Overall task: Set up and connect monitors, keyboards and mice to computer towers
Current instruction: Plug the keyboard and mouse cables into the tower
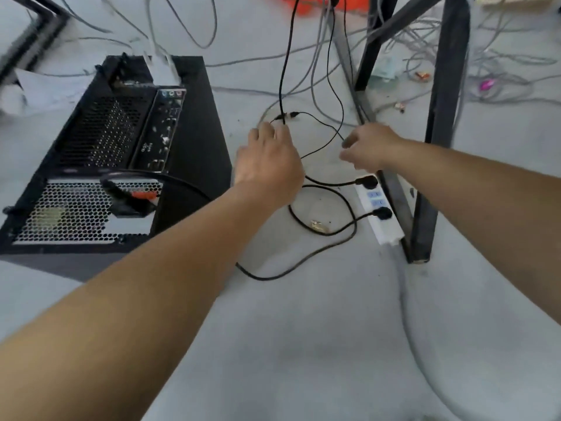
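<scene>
A black computer tower (194, 141) lies on the grey floor at the left, its rear port panel (161, 132) facing me, with a black power cable (170, 179) plugged in low down. My left hand (270, 159) reaches over thin black cables beside the tower, fingertips at a hanging black cable (283, 86) near two small USB plugs (288, 116). My right hand (368, 147) has its fingers curled around a thin black cable (321, 124); the frame is blurred there.
A white power strip (381, 220) with two black plugs lies against the black desk leg (437, 153). Loops of black cable (321, 232) and many grey cables cover the floor. Something orange (309, 6) sits at the top. White papers (45, 89) lie left of the tower.
</scene>
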Demonstrator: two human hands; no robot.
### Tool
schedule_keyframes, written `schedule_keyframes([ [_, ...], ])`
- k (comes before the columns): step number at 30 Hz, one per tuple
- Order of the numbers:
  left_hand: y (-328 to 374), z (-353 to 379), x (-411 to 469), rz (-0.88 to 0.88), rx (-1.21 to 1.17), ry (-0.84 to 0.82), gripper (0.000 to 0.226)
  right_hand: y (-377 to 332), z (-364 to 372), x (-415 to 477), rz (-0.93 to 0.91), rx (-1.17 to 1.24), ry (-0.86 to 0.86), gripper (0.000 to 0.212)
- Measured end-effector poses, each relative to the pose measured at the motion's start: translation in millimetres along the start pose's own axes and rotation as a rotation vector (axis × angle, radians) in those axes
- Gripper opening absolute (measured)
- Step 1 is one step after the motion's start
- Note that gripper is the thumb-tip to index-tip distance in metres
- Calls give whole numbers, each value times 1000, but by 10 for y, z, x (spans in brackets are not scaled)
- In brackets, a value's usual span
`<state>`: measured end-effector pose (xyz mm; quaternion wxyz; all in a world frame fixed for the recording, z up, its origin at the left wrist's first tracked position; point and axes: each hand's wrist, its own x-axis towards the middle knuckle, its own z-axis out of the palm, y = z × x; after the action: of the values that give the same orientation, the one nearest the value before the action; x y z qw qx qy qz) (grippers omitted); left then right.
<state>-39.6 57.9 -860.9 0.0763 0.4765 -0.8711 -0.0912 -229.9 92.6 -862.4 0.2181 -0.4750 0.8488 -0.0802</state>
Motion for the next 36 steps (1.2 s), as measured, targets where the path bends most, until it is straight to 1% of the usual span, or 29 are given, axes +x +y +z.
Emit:
schedule_keyframes([
  [4, -90, 442, -19, -162, -42, -176, 41, 104, 162, 289, 70, 170, -25, 25],
  [6, -108, 622, 2, -241, -87, -266, 43, 143, 267, 435, 85, 205, -12, 25],
  [8, -119, 764, 35, -283, -101, -331, 41, 171, 369, 544, 81, 173, -15, 28],
  [11, -152, 956, 139, -310, -86, -370, 39, 230, 493, 724, 62, 75, -34, 35],
  [14, -183, 1142, 196, -345, -96, -415, 43, 299, 644, 870, 65, 102, -27, 36],
  [17, -190, 1358, 287, -338, -87, -460, 41, 377, 844, 1054, 89, 141, 45, 50],
  [19, -201, 1504, 377, -335, -76, -512, 44, 411, 944, 1217, 121, 134, 192, 61],
  [21, -210, 1608, 400, -314, -10, -588, 51, 426, 962, 1335, 204, 134, 344, 80],
  [23, -220, 1688, 427, -253, 112, -620, 58, 456, 907, 1507, 313, 251, 437, 103],
  [24, -232, 1697, 434, -234, 141, -626, 60, 486, 871, 1580, 363, 344, 448, 113],
  [26, -279, 1686, 458, -232, 123, -656, 56, 558, 803, 1706, 441, 468, 409, 130],
  [28, -323, 1659, 473, -234, 87, -690, 51, 622, 808, 1821, 473, 548, 314, 139],
  [29, -338, 1653, 475, -228, 83, -702, 50, 623, 826, 1857, 461, 643, 253, 139],
  [30, -348, 1648, 492, -223, 86, -706, 50, 590, 854, 1900, 426, 766, 205, 135],
  [31, -343, 1642, 489, -222, 85, -712, 51, 543, 894, 1907, 370, 854, 167, 120],
  [32, -343, 1631, 501, -225, 86, -716, 52, 469, 943, 1932, 309, 861, 142, 93],
  [33, -342, 1628, 508, -224, 85, -721, 53, 398, 994, 1948, 239, 819, 120, 61],
  [34, -342, 1629, 512, -224, 83, -724, 53, 337, 1053, 1957, 185, 757, 90, 33],
  [35, -342, 1618, 515, -223, 82, -725, 53, 271, 1089, 1936, 142, 713, 34, 17],
  [36, -348, 1612, 515, -220, 83, -726, 53, 220, 1121, 1898, 118, 686, -49, 17],
])
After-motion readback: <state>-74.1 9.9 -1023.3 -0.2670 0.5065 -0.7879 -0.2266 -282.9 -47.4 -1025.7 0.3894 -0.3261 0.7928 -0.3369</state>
